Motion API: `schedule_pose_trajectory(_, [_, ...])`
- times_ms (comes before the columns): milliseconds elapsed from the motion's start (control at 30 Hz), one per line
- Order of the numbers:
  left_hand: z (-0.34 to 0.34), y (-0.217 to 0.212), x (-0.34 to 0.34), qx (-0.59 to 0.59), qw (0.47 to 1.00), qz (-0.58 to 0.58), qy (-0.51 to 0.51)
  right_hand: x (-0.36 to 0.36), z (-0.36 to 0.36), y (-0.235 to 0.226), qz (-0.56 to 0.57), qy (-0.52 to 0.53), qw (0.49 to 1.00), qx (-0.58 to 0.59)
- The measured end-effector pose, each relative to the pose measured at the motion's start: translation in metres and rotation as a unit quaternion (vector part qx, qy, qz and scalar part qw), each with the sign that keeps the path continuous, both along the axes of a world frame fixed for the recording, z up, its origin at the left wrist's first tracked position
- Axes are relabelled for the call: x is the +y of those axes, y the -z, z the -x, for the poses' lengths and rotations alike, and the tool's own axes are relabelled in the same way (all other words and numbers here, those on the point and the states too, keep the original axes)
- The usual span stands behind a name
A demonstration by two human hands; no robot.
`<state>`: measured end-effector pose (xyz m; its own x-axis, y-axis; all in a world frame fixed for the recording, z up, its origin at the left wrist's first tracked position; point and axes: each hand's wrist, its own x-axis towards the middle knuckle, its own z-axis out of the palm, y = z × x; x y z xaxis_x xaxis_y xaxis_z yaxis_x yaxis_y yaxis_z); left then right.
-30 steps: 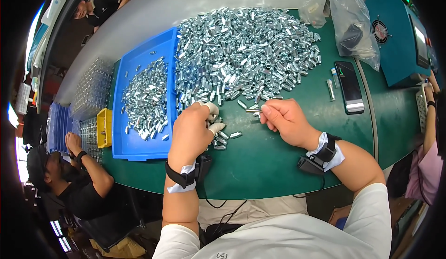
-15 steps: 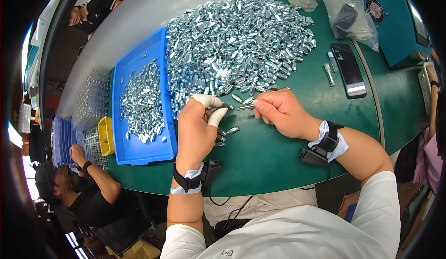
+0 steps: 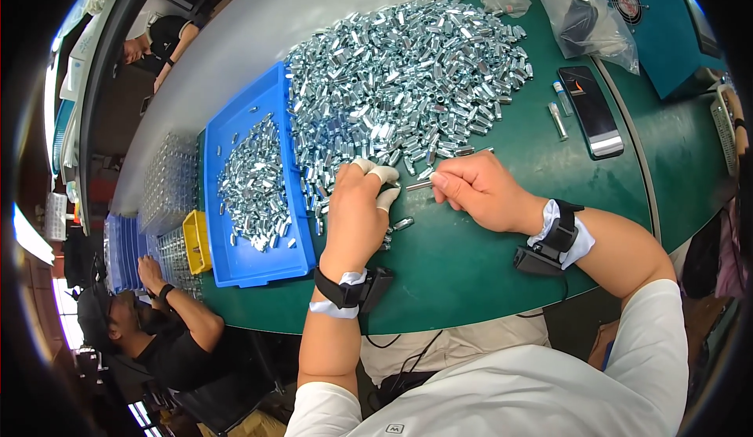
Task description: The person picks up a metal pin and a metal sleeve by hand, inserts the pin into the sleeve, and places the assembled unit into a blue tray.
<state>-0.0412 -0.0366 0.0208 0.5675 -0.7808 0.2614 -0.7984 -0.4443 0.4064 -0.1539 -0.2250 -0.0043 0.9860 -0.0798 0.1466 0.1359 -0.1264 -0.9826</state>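
My right hand (image 3: 482, 190) pinches a thin metal rod (image 3: 420, 186), which points left toward my other hand. At the near edge of a large heap of shiny metal sleeves (image 3: 408, 76), my left hand (image 3: 357, 213) is closed, with pale finger cots on its fingertips. Whatever lies between those fingertips is hidden. A loose metal sleeve (image 3: 403, 224) rests on the green table just right of the left hand, and others show partly beside its thumb. Left of the heap, a blue tray (image 3: 263, 276) holds a smaller pile of similar sleeves.
Right of the heap lie a black phone (image 3: 590, 112) and two small tubes (image 3: 558, 121). Behind them are a clear plastic bag (image 3: 588, 21) and a teal machine (image 3: 651, 37). A yellow bin (image 3: 197, 241) and clear racks stand left of the tray. Co-workers are at the left.
The left hand has turned and its fingers have come together near the heap; the metal sleeve seen at its fingertips before is hidden now. The right hand keeps the rod. The view has shifted slightly.
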Motion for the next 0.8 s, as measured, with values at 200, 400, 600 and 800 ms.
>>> schedule_pose_trajectory(200, [0.007, -0.009, 0.009, 0.237, 0.965, 0.110, -0.024, -0.002, -0.001, -0.004, 0.013, -0.006, 1.000, 0.013])
schedule_pose_trajectory(400, [0.013, -0.008, 0.007, 0.184, 0.979, 0.083, 0.023, -0.002, 0.000, -0.003, 0.042, -0.010, 0.999, -0.018])
schedule_pose_trajectory(600, [0.017, 0.000, 0.005, 0.276, 0.938, 0.208, -0.029, 0.000, -0.001, -0.001, 0.033, 0.011, 0.999, -0.023])
schedule_pose_trajectory(800, [0.010, -0.004, 0.010, 0.193, 0.965, 0.176, -0.001, 0.001, -0.005, -0.002, 0.067, -0.012, 0.997, -0.026])
